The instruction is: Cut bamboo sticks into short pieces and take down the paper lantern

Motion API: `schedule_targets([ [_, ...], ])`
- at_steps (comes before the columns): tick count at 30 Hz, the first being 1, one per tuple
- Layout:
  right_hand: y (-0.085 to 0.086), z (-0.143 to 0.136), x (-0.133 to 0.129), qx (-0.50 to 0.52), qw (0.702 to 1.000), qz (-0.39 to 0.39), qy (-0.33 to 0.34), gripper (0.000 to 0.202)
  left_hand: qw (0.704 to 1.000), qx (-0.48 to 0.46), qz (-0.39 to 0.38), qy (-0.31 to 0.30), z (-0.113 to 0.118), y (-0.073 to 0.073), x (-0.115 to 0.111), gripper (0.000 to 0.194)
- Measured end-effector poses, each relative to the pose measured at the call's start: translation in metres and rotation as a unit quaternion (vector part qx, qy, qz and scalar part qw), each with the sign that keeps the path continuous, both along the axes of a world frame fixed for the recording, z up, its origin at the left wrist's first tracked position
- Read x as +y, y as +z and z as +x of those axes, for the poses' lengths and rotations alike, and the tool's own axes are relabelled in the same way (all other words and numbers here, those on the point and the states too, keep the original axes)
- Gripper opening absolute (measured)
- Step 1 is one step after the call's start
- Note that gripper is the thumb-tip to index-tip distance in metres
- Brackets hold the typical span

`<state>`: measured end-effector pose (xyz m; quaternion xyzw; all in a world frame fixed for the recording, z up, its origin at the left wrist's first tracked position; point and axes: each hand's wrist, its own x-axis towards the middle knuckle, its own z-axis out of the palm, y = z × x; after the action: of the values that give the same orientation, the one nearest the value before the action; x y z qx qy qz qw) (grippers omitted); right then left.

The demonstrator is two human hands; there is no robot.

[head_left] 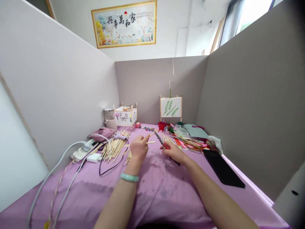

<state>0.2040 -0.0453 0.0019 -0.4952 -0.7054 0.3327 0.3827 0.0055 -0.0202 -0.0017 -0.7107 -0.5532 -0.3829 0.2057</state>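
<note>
My left hand (139,148) is closed around a thin pale wooden stick (151,142), whose end sticks out to the right of my fingers. Another short stick end (152,134) shows by my fingertips. In my right hand (175,153) is a pair of cutters (157,136) with grey jaws and red and dark handles. The jaws point up and left, close to the stick ends; whether they touch cannot be made out. Many loose wooden sticks (115,148) lie on the purple cloth left of my left hand, with a light purple glue gun (120,136) on them.
A power strip (83,152) with cables and a white adapter (94,157) lie at left. At the back stand a box lantern (125,116) and a hanging painted panel (171,107). A red cup (161,126), craft materials (190,138) and a black slab (223,168) are at right. Grey partitions (162,79) enclose the table.
</note>
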Motion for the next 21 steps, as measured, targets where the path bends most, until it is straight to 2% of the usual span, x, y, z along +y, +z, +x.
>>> schedule_targets([
  [3,-0.0001,0.0001,0.0009,-0.010,1.000,-0.009,-0.001,0.029,1.000,-0.008,-0.006,-0.003,-0.0008,-0.0003,-0.0002,0.035],
  [9,-0.0006,-0.0001,0.0014,-0.007,1.000,-0.021,0.000,0.033,1.000,-0.018,-0.012,-0.003,-0.0016,-0.0003,-0.0004,0.033],
  [21,-0.0031,-0.0008,0.0027,-0.057,0.997,0.040,-0.023,0.036,1.000,-0.018,0.015,-0.005,-0.0014,-0.0003,-0.0002,0.029],
])
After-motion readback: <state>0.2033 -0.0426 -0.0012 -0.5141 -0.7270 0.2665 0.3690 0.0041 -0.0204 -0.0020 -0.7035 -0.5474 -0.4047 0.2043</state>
